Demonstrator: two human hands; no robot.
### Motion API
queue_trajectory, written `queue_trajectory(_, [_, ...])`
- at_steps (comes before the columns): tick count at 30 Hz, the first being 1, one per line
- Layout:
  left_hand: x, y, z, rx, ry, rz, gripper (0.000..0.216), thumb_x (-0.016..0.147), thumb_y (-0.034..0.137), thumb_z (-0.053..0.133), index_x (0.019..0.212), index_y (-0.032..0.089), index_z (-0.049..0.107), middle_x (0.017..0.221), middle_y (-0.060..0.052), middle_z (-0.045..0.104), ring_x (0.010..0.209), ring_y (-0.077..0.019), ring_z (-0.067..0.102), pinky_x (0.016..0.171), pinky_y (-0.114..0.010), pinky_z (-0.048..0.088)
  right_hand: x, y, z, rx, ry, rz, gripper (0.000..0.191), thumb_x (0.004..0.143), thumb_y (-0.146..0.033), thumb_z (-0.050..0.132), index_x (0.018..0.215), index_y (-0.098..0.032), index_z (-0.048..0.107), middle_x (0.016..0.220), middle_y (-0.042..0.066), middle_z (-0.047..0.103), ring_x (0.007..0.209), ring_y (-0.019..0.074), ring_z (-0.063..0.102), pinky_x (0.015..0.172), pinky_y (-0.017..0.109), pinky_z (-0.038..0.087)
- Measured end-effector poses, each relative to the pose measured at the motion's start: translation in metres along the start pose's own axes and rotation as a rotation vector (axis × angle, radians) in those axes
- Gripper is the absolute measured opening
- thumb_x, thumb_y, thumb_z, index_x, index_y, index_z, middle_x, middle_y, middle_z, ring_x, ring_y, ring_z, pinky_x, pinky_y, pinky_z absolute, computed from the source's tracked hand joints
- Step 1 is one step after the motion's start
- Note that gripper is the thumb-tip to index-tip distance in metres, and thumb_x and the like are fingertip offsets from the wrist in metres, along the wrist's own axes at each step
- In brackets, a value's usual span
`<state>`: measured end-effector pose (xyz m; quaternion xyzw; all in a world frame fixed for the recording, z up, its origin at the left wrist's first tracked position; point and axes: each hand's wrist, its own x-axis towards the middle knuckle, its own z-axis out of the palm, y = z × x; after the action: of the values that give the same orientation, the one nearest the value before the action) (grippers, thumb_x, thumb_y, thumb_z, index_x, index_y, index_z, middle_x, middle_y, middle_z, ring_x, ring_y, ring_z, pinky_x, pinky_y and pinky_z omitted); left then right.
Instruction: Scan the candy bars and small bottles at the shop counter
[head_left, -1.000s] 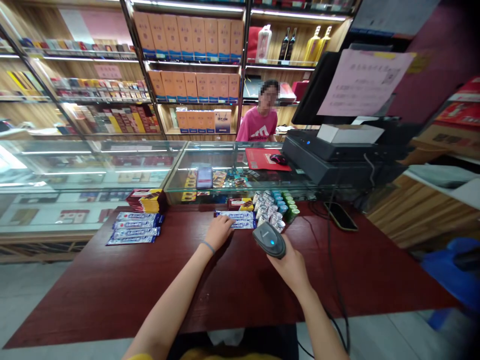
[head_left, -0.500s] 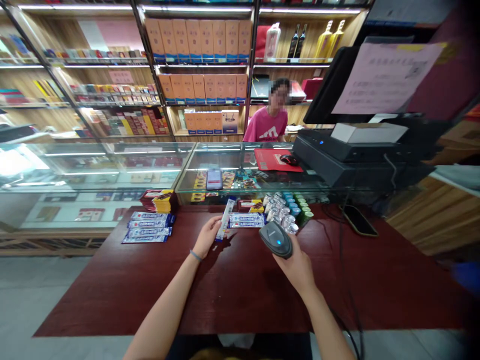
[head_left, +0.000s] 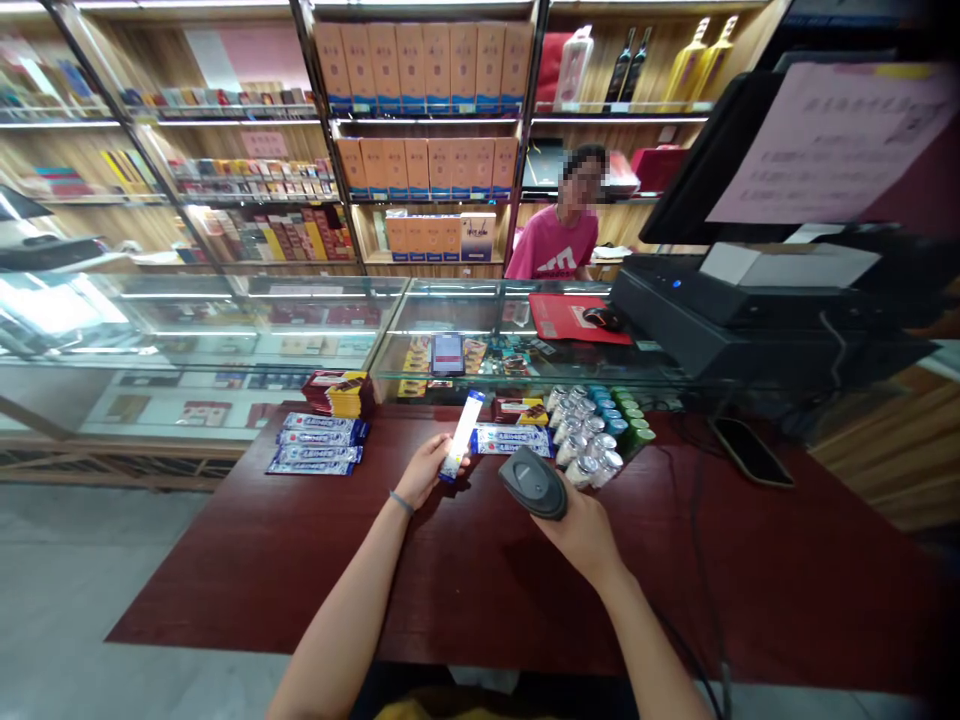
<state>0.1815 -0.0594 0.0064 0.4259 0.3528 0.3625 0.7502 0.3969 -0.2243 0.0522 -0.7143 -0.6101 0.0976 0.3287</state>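
Note:
My left hand (head_left: pixel 426 470) is closed on a long, slim blue-and-white packet (head_left: pixel 463 436), tilted upright above the table. A barcode scanner (head_left: pixel 534 483) is gripped in my right hand (head_left: pixel 583 528), its head pointing left toward the packet, with a gap between them. Matching packets (head_left: pixel 513 440) lie just behind, beside rows of small cans (head_left: pixel 581 437) with silver, blue and green ends. More of these blue-and-white packets (head_left: pixel 316 445) are laid out in a stack at the left of the dark red table (head_left: pixel 465 590).
Red-and-yellow boxes (head_left: pixel 339 393) are piled at the back left. A phone (head_left: pixel 752 450) and cables lie at the right, below a monitor (head_left: pixel 720 160). Behind the glass counter (head_left: pixel 322 310) is a person in a pink shirt (head_left: pixel 556 243), in front of stocked shelves.
The scanner has shifted left, closer to the packet, and its blue light is no longer visible. The packet's face now looks brightly lit. The whole view has shifted slightly.

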Motion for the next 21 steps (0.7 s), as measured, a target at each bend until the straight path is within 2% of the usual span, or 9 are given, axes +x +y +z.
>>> queue_trajectory(7, [0.001, -0.001, -0.003, -0.031, -0.009, -0.011, 0.040, 0.086, 0.040, 0.068, 0.116, 0.014, 0.061, 0.099, -0.011, 0.071, 0.076, -0.0162, 0.071, 0.063, -0.026, 0.060, -0.002, -0.006, -0.004, 0.077, 0.000, 0.089, 0.046, 0.078, -0.032, 0.062, 0.123, -0.028, 0.053, 0.087, 0.002, 0.076, 0.087, 0.0290, 0.074, 0.065, 0.028, 0.050])
queue_trajectory(11, [-0.002, 0.006, -0.003, -0.046, 0.005, -0.034, 0.041, 0.086, 0.038, 0.069, 0.119, 0.016, 0.061, 0.108, -0.012, 0.070, 0.075, -0.0157, 0.071, 0.059, -0.026, 0.060, -0.001, -0.009, -0.004, 0.047, -0.006, 0.094, 0.045, 0.079, -0.034, 0.062, 0.123, -0.028, 0.054, 0.088, 0.003, 0.077, 0.086, 0.0298, 0.075, 0.064, 0.029, 0.048])
queue_trajectory(14, [-0.006, 0.019, -0.004, -0.090, 0.031, -0.004, 0.044, 0.083, 0.036, 0.073, 0.121, 0.016, 0.061, 0.111, -0.012, 0.069, 0.078, -0.0165, 0.070, 0.061, -0.027, 0.060, 0.001, -0.012, -0.001, -0.017, -0.002, 0.056, 0.039, 0.081, -0.034, 0.061, 0.119, -0.027, 0.055, 0.088, 0.003, 0.076, 0.081, 0.0295, 0.075, 0.062, 0.029, 0.047])
queue_trajectory(17, [-0.010, 0.037, -0.007, -0.116, 0.041, 0.097, 0.048, 0.079, 0.034, 0.078, 0.119, 0.015, 0.062, 0.107, -0.011, 0.069, 0.086, -0.0180, 0.070, 0.072, -0.030, 0.060, 0.003, -0.017, 0.004, -0.057, -0.001, 0.016, 0.036, 0.081, -0.034, 0.060, 0.116, -0.026, 0.056, 0.085, 0.003, 0.076, 0.076, 0.0288, 0.074, 0.059, 0.029, 0.046])
queue_trajectory(21, [-0.020, 0.062, -0.019, 0.006, 0.108, 0.183, 0.055, 0.073, 0.038, 0.082, 0.119, 0.016, 0.063, 0.104, -0.009, 0.069, 0.090, -0.0192, 0.069, 0.074, -0.031, 0.059, 0.008, -0.021, 0.013, -0.054, 0.012, -0.024, 0.040, 0.082, -0.036, 0.061, 0.121, -0.025, 0.055, 0.084, 0.003, 0.076, 0.077, 0.0285, 0.074, 0.060, 0.029, 0.047])
